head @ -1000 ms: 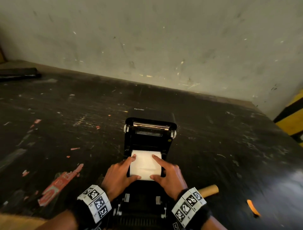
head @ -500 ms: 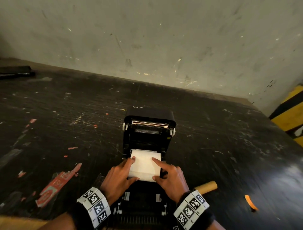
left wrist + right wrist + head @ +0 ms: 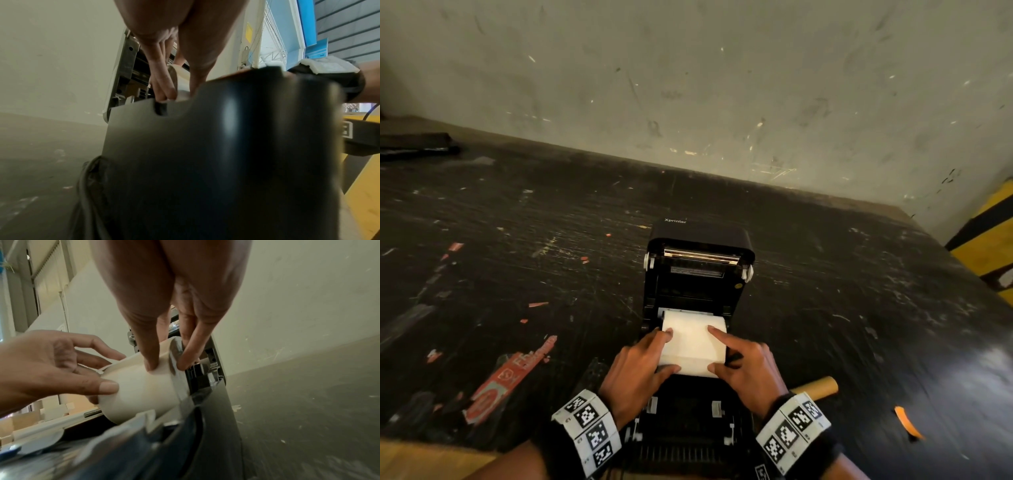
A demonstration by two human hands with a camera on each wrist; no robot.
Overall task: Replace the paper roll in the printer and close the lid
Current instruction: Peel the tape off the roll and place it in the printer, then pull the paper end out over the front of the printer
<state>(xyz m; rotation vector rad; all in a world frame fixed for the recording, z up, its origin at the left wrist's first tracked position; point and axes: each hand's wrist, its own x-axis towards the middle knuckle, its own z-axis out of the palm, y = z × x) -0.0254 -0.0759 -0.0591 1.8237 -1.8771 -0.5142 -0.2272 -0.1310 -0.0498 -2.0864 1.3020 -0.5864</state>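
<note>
Change since earlier frames: roll [image 3: 693, 342] and both hands sit slightly lower and nearer the printer's front; fingers spread a little wider along the roll.

Printer [image 3: 697, 428]: black, lower centre of the head view, on the bench [image 3: 517, 240]. Lid [image 3: 700, 253] raised, standing upright at the back, marked "Xprinter" on top; a metal bar and a label show on its inner face.

Roll: white paper, lying across the open bay, axis running left to right, just below the raised lid. In the right wrist view [image 3: 139, 386] one end meets a shiny round flange; whether the roll is fully seated cannot be told.

Left hand [image 3: 638, 370]: grip holding the roll's left end, forefinger along the top, thumb against the near face.

Right hand [image 3: 748, 366]: grip holding the roll's right end, forefinger on top, thumb on the near face. In the right wrist view two fingers [image 3: 150, 353] straddle the flange.

Both wrists: bands with black-and-white square markers.

Cardboard tube [image 3: 816, 387]: brown, on the bench just right of the right wrist, partly hidden by it.

Orange scrap [image 3: 907, 421]: lower right, apart from the tube.

Red label [image 3: 506, 383]: torn, stuck flat at lower left.

Wall [image 3: 722, 85]: pale, scuffed, upper frame.

Yellow-and-black striped block [image 3: 989, 233]: right edge.
</note>
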